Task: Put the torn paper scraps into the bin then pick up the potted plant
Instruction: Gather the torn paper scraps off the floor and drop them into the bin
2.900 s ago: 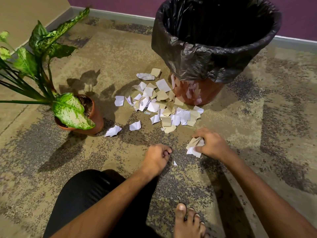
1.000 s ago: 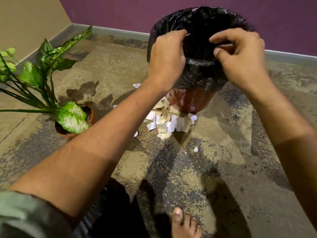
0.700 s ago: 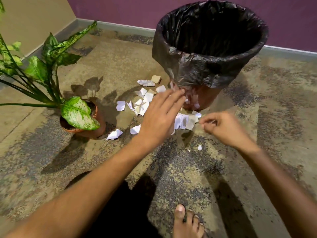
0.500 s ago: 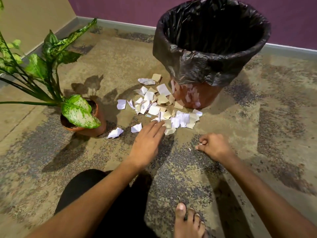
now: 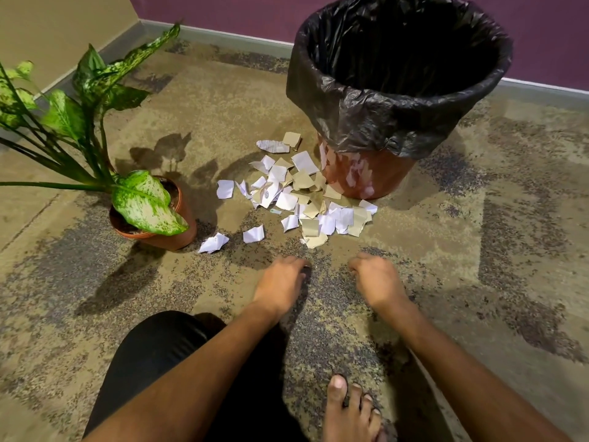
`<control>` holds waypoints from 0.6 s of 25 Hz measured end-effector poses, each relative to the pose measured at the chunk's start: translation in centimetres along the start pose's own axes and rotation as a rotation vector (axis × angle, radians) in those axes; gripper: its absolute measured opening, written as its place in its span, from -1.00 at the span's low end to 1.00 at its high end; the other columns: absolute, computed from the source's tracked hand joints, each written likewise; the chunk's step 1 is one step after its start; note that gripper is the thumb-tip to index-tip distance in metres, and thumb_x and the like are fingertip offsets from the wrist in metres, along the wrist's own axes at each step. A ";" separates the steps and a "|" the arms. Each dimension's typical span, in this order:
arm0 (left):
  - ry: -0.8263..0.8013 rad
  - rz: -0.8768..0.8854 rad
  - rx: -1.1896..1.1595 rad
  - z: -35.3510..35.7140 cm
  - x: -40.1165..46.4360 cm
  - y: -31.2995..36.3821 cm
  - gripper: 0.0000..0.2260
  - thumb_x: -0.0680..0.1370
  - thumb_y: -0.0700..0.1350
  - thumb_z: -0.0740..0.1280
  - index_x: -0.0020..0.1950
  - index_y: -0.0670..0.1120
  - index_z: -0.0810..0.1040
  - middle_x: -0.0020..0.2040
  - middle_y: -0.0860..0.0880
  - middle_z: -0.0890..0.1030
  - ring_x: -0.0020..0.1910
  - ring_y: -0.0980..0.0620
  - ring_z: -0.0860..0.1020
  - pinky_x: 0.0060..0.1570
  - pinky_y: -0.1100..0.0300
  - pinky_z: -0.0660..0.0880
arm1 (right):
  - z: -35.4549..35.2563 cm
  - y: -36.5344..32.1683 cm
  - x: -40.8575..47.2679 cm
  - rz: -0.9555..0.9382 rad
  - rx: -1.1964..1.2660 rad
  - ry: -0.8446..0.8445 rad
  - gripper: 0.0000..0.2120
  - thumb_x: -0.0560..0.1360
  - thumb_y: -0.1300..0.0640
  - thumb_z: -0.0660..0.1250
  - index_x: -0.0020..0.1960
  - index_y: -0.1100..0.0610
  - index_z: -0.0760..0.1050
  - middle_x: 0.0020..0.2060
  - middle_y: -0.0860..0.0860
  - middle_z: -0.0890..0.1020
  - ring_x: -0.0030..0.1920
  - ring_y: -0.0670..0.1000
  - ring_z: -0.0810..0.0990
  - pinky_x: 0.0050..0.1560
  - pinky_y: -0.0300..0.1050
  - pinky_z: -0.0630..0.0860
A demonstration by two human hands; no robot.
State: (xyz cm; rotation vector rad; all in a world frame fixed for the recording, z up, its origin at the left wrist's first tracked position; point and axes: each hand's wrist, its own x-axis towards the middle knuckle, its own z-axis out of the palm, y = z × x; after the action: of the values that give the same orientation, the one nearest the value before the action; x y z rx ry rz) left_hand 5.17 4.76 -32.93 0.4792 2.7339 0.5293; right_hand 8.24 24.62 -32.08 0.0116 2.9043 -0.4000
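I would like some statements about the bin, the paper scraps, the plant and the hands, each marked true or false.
1. The bin stands upright with a black liner. True.
2. All paper scraps are in the bin. False: many lie on the floor before it.
3. The potted plant stands left of the scraps. True.
4. The left hand grips the plant. False: it is low near the floor, apart from the plant.
5. The right hand is over the bin. False: it is near the floor.
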 end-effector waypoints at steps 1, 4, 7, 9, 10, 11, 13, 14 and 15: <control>0.001 -0.008 -0.033 0.1 0.3 0.2 -0.75 0.60 -0.14 0.23 0.28 0.01 0.48 0.10 0.03 0.56 0.10 0.07 0.54 0.10 0.20 0.54 | 0.0 0.1 0.1 -0.011 0.005 -0.002 -0.71 0.53 0.40 0.20 0.05 0.10 0.59 -0.15 -0.05 0.56 -0.21 -0.07 0.57 -0.13 -0.28 0.57; 0.023 0.004 -0.078 0.3 1.2 0.8 -0.78 0.59 -0.15 0.27 0.22 -0.02 0.53 0.05 0.03 0.56 0.02 0.08 0.57 0.00 0.35 0.49 | 0.0 0.2 0.6 0.010 0.037 -0.014 -0.73 0.53 0.37 0.18 -0.09 0.09 0.58 -0.22 -0.07 0.54 -0.23 -0.05 0.56 -0.12 -0.21 0.60; 0.041 0.006 -0.089 0.3 1.7 1.6 -0.80 0.57 -0.11 0.31 0.19 -0.06 0.57 0.04 0.06 0.55 0.01 0.08 0.56 0.03 0.32 0.48 | -0.2 0.0 0.8 0.074 0.171 -0.018 -0.75 0.52 0.32 0.21 -0.18 0.03 0.53 -0.18 -0.15 0.57 -0.27 -0.11 0.54 -0.18 -0.22 0.58; 0.060 0.001 -0.081 0.4 2.0 1.9 -0.82 0.57 -0.12 0.32 0.15 -0.07 0.61 0.01 0.06 0.57 -0.02 0.07 0.56 0.07 0.22 0.53 | -0.3 -0.1 0.6 0.097 0.262 -0.009 -0.79 0.51 0.33 0.25 -0.16 0.07 0.56 -0.14 -0.18 0.53 -0.26 -0.16 0.53 -0.19 -0.28 0.54; 0.062 -0.001 -0.072 0.6 2.0 2.0 -0.83 0.57 -0.14 0.32 0.12 -0.07 0.62 -0.01 0.05 0.58 -0.04 0.07 0.56 0.06 0.19 0.55 | -0.4 -0.1 0.4 0.108 0.296 0.002 -0.81 0.50 0.33 0.27 -0.15 0.08 0.57 -0.12 -0.17 0.56 -0.25 -0.16 0.54 -0.17 -0.26 0.57; 0.055 -0.008 -0.066 0.8 2.1 2.1 -0.85 0.57 -0.15 0.31 0.09 -0.07 0.64 -0.03 0.04 0.58 -0.07 0.07 0.57 0.04 0.19 0.56 | -0.5 0.0 0.1 0.113 0.322 0.024 -0.82 0.49 0.32 0.30 -0.13 0.08 0.58 -0.10 -0.14 0.60 -0.23 -0.15 0.57 -0.14 -0.20 0.60; 0.032 -0.042 -0.057 1.0 2.3 2.2 -0.86 0.58 -0.19 0.30 0.02 -0.08 0.65 -0.09 0.03 0.59 -0.14 0.08 0.57 -0.04 0.19 0.58 | -1.5 0.2 -0.2 0.110 0.336 0.058 -0.87 0.50 0.29 0.33 -0.07 0.09 0.60 -0.17 -0.08 0.64 -0.23 -0.12 0.59 -0.11 -0.13 0.63; 0.020 -0.055 -0.043 1.0 2.4 2.2 -0.86 0.58 -0.21 0.29 -0.01 -0.09 0.65 -0.12 0.01 0.59 -0.18 0.08 0.57 -0.08 0.20 0.59 | -2.5 0.1 -0.2 0.104 0.316 0.053 -0.88 0.52 0.26 0.32 -0.04 0.10 0.59 -0.21 -0.06 0.63 -0.25 -0.11 0.59 -0.14 -0.15 0.63; 0.002 -0.058 -0.017 0.9 2.6 2.3 -0.86 0.58 -0.22 0.28 -0.03 -0.10 0.64 -0.13 0.00 0.59 -0.20 0.08 0.57 -0.11 0.21 0.58 | -3.8 -0.1 -0.2 0.084 0.283 0.044 -0.88 0.54 0.24 0.29 -0.03 0.09 0.58 -0.21 -0.05 0.62 -0.26 -0.11 0.59 -0.20 -0.19 0.61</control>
State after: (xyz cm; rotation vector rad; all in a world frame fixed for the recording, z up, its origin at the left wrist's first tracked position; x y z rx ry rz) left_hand 3.75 8.05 -33.43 0.3943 2.7341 0.5383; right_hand 7.62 25.56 -28.44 0.1875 2.8510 -0.7994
